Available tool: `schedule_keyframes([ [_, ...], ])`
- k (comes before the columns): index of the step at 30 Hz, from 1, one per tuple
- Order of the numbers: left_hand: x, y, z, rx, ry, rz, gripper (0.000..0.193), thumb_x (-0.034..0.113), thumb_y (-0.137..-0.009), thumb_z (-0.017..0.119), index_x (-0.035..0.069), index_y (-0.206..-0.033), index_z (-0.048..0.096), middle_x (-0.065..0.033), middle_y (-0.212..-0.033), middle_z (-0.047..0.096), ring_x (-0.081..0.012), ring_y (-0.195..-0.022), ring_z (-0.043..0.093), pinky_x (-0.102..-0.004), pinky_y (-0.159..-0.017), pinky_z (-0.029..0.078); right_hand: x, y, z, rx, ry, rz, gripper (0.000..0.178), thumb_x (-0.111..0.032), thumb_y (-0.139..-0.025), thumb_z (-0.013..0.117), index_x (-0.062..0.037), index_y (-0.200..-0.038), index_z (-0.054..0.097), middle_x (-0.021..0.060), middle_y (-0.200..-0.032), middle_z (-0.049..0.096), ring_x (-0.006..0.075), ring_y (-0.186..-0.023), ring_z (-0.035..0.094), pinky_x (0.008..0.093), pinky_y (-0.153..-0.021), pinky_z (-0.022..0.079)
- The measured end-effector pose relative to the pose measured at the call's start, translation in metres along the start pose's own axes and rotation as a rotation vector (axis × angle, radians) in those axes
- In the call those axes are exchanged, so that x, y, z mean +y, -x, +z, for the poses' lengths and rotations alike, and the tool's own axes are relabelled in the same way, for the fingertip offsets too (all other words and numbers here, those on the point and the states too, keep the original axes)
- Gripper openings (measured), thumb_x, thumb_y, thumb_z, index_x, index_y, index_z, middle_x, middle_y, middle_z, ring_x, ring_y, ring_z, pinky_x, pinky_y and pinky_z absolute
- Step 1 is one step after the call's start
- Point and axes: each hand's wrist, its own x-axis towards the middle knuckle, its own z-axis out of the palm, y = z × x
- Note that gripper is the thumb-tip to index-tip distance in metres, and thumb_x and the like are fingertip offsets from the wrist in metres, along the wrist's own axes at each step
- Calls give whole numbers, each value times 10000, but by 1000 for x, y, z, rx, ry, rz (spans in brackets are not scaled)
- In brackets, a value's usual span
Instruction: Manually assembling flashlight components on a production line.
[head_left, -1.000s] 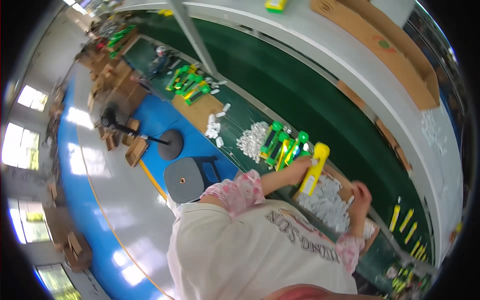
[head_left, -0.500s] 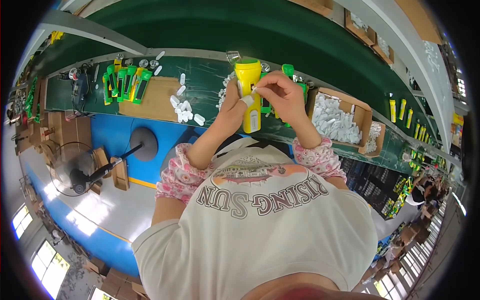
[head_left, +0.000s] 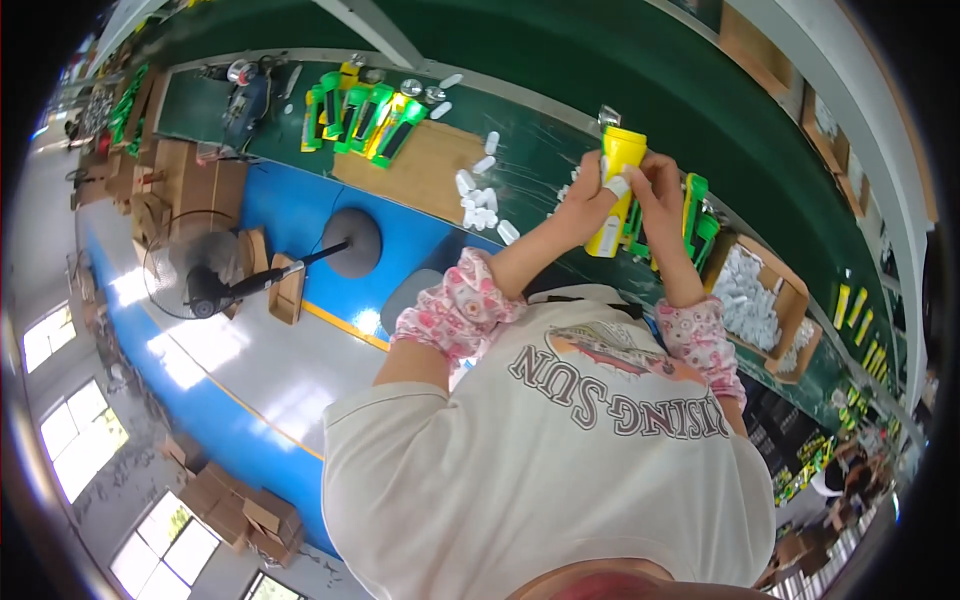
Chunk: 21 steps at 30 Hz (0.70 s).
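Observation:
Above the workbench (head_left: pixel 540 160) a yellow flashlight (head_left: pixel 625 150) stands nearly upright, its wide head end up. Wrapped round its left side, my left hand (head_left: pixel 585 207) is closed on the body, and a white covering sits on the thumb. At the right side my right hand (head_left: pixel 660 195) is closed too, thumb and fingers pressed against the flashlight near its middle. Any small part under those fingertips is hidden. A clear, shiny reflector cup (head_left: pixel 608 116) shows just beyond the head. Green and yellow flashlights (head_left: pixel 695 215) lie partly hidden behind my right hand.
Left on the bench, several green and yellow flashlights (head_left: pixel 365 115) lie by a cardboard sheet (head_left: pixel 430 160) and loose white oval pieces (head_left: pixel 480 205). A cardboard box (head_left: pixel 790 290) of white parts stands right. A floor fan (head_left: pixel 215 285) is behind left. Metal posts (head_left: pixel 375 30) frame the bench.
My view has turned, so the bench slants down to the right. The right fingers, pinching a small white piece at the flashlight's front before, now press against its side. The left hand keeps its hold.

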Motion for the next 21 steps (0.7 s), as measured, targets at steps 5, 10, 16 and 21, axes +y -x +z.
schedule_keyframes([
  [5, -26, 0, -12, 22, 167, -71, 352, 223, -1017, 452, 23, -1286, 347, -90, -1057, 555, -129, -898, 597, -280, -796, 503, 1, 42, 16, -243, -105, 265, 580, -57, -900, 624, -30, -1392, 319, 77, -1208, 500, 149, -1070, 523, 288, -893, 447],
  [10, -13, -12, -32, 43, 290, -132, 333, 208, -1018, 440, 35, -1288, 348, -85, -1070, 555, -131, -890, 617, -277, -775, 520, 10, 23, 31, -324, -85, 213, 760, -60, -863, 666, -9, -1467, 208, 119, -1287, 479, 197, -1138, 533, 331, -953, 448],
  [16, -61, -59, -164, 475, -781, 315, 477, 178, -806, 730, -30, -1175, 510, -241, -1092, 559, -351, -1010, 578, -391, -861, 479, 88, -73, -6, -127, 186, 237, 519, -157, -898, 671, -23, -1325, 408, 102, -1126, 604, 170, -978, 604, 309, -828, 495],
  [21, -105, -23, -348, 819, -1675, -20, 445, 102, -713, 629, 9, -1133, 515, -175, -1117, 556, -362, -1064, 518, -478, -898, 416, 198, -216, -210, 176, 1105, 210, 471, -371, -909, 638, -28, -1217, 543, 141, -990, 655, 227, -896, 651, 378, -753, 514],
])
